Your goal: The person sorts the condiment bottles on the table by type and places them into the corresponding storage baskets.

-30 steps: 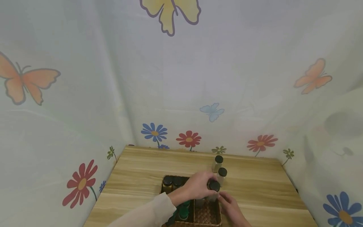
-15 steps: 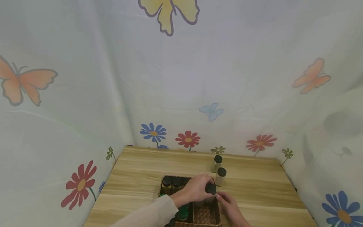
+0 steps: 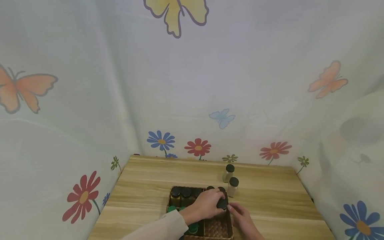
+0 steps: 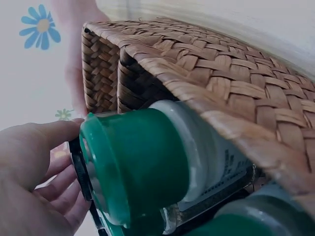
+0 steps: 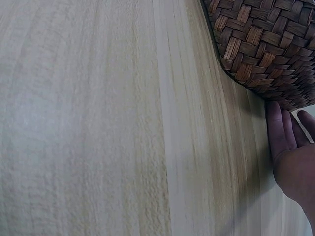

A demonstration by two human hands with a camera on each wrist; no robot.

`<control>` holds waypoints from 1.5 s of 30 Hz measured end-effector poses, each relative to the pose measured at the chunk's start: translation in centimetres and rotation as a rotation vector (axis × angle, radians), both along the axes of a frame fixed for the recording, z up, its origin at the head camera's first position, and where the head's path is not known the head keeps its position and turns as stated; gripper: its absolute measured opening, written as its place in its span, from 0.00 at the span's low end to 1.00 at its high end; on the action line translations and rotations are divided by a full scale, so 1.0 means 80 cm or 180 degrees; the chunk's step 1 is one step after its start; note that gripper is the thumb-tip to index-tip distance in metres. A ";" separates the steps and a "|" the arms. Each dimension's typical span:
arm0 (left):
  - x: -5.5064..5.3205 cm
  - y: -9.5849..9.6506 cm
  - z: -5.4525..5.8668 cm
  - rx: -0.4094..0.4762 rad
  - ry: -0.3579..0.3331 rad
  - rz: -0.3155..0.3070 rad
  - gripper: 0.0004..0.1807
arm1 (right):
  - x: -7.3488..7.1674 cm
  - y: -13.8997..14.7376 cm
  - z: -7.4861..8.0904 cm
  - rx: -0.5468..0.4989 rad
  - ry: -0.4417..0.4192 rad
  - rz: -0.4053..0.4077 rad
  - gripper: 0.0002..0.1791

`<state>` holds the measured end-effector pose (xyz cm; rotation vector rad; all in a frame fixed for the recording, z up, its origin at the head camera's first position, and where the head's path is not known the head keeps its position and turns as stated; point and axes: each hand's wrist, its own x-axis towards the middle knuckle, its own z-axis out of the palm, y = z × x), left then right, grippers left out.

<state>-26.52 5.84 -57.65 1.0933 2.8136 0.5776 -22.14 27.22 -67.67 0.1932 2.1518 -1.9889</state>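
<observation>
My left hand (image 3: 207,205) grips a jar by its black cap (image 3: 222,203), over the right compartment of a woven basket (image 3: 218,237). The jar's body is mostly hidden by the hand and basket. In the left wrist view, fingers of the left hand (image 4: 34,172) hold a black cap (image 4: 82,169) behind a large green-lidded bottle (image 4: 142,162). My right hand (image 3: 244,220) rests against the basket's right side with fairly straight fingers. From the right wrist view, the right hand's (image 5: 295,162) fingertips touch the woven wall (image 5: 266,44) near the table.
Two black-capped jars stand behind the basket, one farther back (image 3: 229,173) and one nearer (image 3: 233,186). More black-capped jars (image 3: 175,192) and several green-lidded bottles (image 3: 193,228) fill other parts of the basket. Wood-grain table (image 3: 147,176) surrounds it, with a flowered curtain (image 3: 180,83) beyond.
My left hand has moved down and slightly left, lowering the black-capped jar into the basket's right compartment. Black caps at that compartment's back now show. The right hand stays at the basket's side.
</observation>
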 end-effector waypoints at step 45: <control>-0.105 0.049 0.037 0.0889 -0.0295 0.0491 0.34 | 0.004 -0.004 0.002 -0.0062 0.0065 -0.0178 0.33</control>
